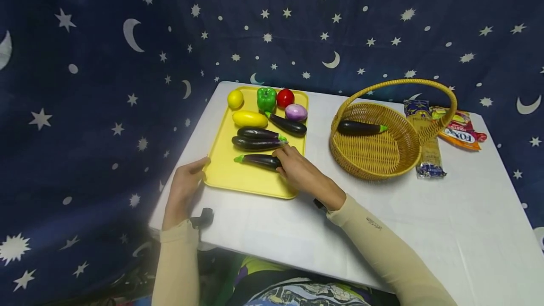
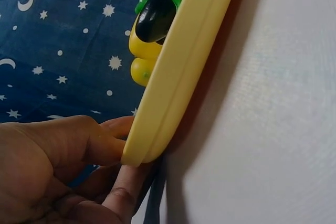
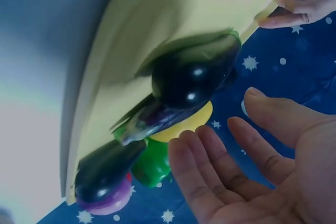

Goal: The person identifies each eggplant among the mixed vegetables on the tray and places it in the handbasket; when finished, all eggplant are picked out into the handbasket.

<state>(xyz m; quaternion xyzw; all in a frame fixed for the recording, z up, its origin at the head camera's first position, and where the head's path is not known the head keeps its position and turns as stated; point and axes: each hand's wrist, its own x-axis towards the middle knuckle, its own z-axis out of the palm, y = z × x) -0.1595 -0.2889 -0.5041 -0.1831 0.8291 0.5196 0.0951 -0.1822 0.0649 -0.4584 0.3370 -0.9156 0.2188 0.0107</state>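
A yellow tray (image 1: 221, 171) lies on the white table; my left hand (image 1: 183, 190) pinches its near left corner between thumb and fingers. My right hand (image 1: 302, 171) is over the tray's right side, at the blunt end of the nearest eggplant (image 1: 257, 160). In the right wrist view its fingers (image 3: 194, 182) are spread and relaxed beside that eggplant, gripping nothing. Two more eggplants (image 1: 257, 144) lie side by side just behind, and another eggplant (image 1: 286, 124) slants farther back. Beyond them sit a yellow mango-like piece (image 1: 250, 119), a lemon (image 1: 235, 99), a green pepper (image 1: 266, 99), a tomato (image 1: 285, 98) and a purple oval vegetable (image 1: 296, 112).
Right of the tray stands a wicker basket (image 1: 369, 171) with a tall arched handle, holding one eggplant (image 1: 361, 128). Behind its right side lie a pasta packet (image 1: 431, 155) and a red and orange snack bag (image 1: 461, 131). A dark star-patterned cloth (image 1: 289, 37) hangs behind the table.
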